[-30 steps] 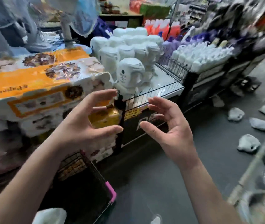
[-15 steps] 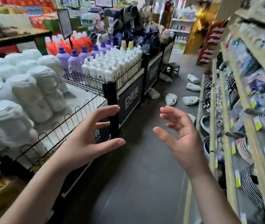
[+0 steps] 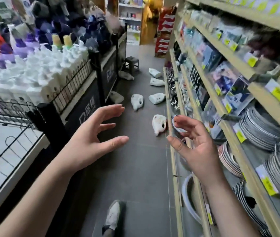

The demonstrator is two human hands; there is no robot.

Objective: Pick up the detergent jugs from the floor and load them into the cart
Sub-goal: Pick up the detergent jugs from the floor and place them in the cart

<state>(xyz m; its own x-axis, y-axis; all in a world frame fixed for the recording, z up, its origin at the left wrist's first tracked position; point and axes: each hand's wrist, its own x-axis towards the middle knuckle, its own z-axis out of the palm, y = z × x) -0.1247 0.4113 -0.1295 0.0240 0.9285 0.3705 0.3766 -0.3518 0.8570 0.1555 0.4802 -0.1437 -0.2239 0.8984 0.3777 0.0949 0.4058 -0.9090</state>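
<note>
Several white detergent jugs lie scattered on the dark aisle floor ahead. The nearest jug (image 3: 159, 124) lies on its side by the foot of the right shelf. Farther along lie another jug (image 3: 137, 101) and a third (image 3: 156, 98), with more beyond them. My left hand (image 3: 91, 139) is held out over the aisle, fingers spread and empty. My right hand (image 3: 193, 142) is raised beside the shelf edge, fingers apart, holding nothing. Both hands are well short of the jugs. The cart is out of view.
A wooden shelf (image 3: 229, 117) with stacked plates (image 3: 258, 127) runs along the right. On the left stands a black wire-fenced display stand (image 3: 77, 93) with white bottles. A small stool (image 3: 132, 63) stands at the far end. My shoe (image 3: 113, 218) is on the floor.
My view has swung right, from the display table and cart toward the aisle with the jugs on the floor. Both hands stayed open and empty in front of me.
</note>
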